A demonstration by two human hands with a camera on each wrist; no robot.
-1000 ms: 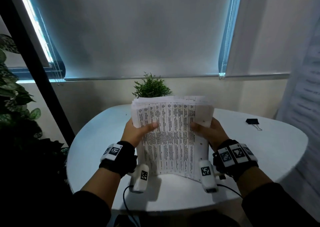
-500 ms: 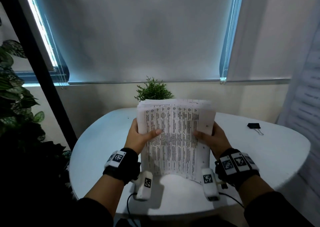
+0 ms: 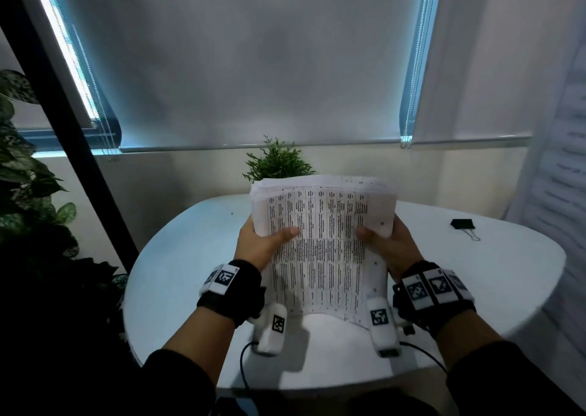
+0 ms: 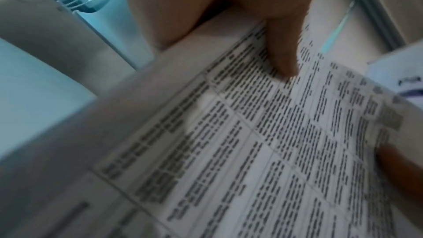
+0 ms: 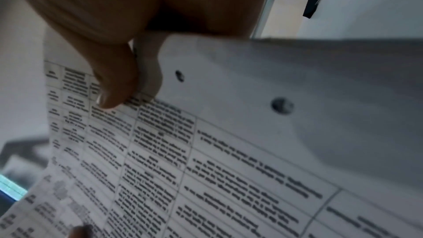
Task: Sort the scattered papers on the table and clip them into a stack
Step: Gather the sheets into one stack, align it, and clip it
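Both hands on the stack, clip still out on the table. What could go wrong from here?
1. The papers sit uneven at the top edge; clipped like this, they could lock in crooked.
2. The clip lies far right, so the right hand must let go; the left hand alone may let the bowed sheets fan or slip.

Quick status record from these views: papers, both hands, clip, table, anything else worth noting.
papers: stack of printed sheets held upright, bottom edge at the table, top edges uneven
left hand: grips the stack's left edge, thumb on the front page
right hand: grips the right edge, thumb on the front
clip: black binder clip lying on the table, to the right, untouched
table: white, rounded
other: small green plant behind the stack
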